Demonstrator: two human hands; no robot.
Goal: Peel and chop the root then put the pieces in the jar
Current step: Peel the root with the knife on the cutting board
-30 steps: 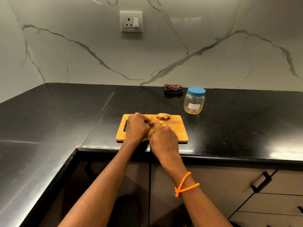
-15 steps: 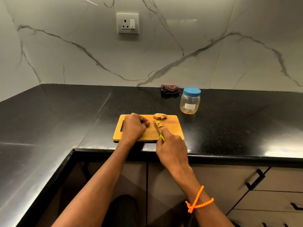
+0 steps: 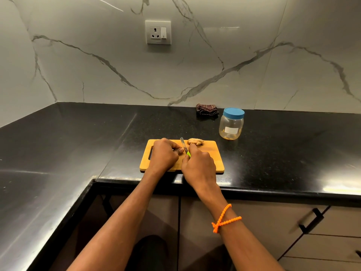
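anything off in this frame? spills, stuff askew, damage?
Nothing stands out. The cutting board sits flat near the counter edge, the left hand holds a small piece, and the right hand grips the knife. The jar stands upright, lid on; the unpeeled root lies on the board.

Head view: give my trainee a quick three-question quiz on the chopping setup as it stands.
1. True or false: the jar has its blue lid on.
2. Which hand grips the knife? A) left hand B) right hand
3. Fill in: the unchopped root piece lies at the far edge of the ____ .

Key: 1 true; 2 B; 3 cutting board.
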